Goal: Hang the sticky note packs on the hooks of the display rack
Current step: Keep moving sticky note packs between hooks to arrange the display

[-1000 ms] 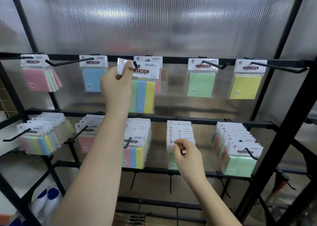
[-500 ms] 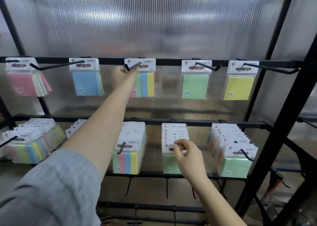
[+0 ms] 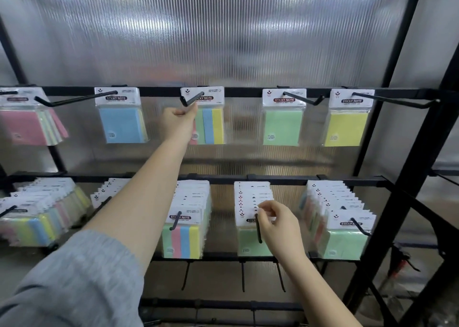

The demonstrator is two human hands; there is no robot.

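Observation:
A black display rack [image 3: 248, 92] carries two rows of hooks with sticky note packs. My left hand [image 3: 179, 123] reaches up to the top row's middle hook [image 3: 192, 99]. Its curled fingers hold the left side of a striped pink, green, blue and yellow pack [image 3: 213, 125], which hangs at the back of that hook. On the lower row, my right hand [image 3: 277, 225] pinches the white header card of the front green pack [image 3: 250, 245]. That pack hangs among several on a lower hook [image 3: 259, 232].
The top row also holds a pink pack [image 3: 24, 126], a blue pack [image 3: 121, 124], a green pack [image 3: 283, 126] and a yellow pack [image 3: 347, 129]. Full stacks hang on the lower row at the left [image 3: 37, 218], the middle [image 3: 186, 236] and the right [image 3: 344, 238]. A black upright [image 3: 422, 202] stands at the right.
My left hand has slid the striped pack from the hook's tip to the back of the hook. My right hand has stayed at the green pack's header.

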